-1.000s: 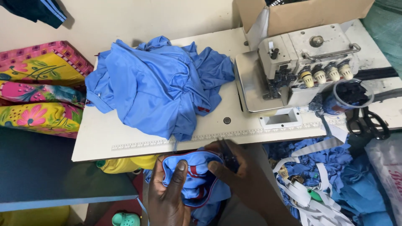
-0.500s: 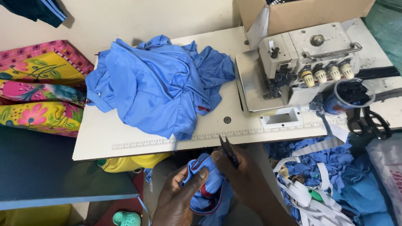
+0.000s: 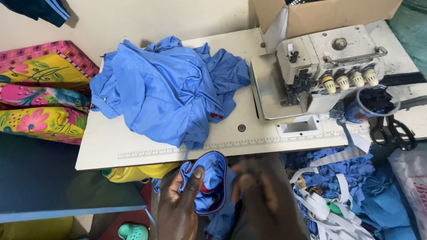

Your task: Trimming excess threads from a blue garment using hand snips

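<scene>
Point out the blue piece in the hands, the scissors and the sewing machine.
Blue piece (image 3: pixel 212 178), head view, on its folded middle.
Scissors (image 3: pixel 393 131), head view, on the black handles.
Sewing machine (image 3: pixel 331 58), head view, on its top cover.

Blue cloth piece (image 3: pixel 212 180) with red-edged trim: thin, smooth woven cloth, slight sheen, pinched by left hand (image 3: pixel 178 209); right hand (image 3: pixel 260 195) blurred against it.

Heap of blue garments (image 3: pixel 164 89) toward the tabletop's far left corner: same soft cloth, creased, faintly lustrous.

Tabletop (image 3: pixel 111 146): smooth cream laminate, matt, scuffed.

Sewing machine (image 3: pixel 320 71) near the right edge: painted metal, off-white, dull and grimy; knobs of cream plastic.

Scissors (image 3: pixel 393 131) at the right edge: black, matt handles.

Cardboard box (image 3: pixel 329 15) at the far edge: brown, rough, matt.

Cushions (image 3: pixel 40 98) beyond the left edge: printed floral cloth.
</scene>
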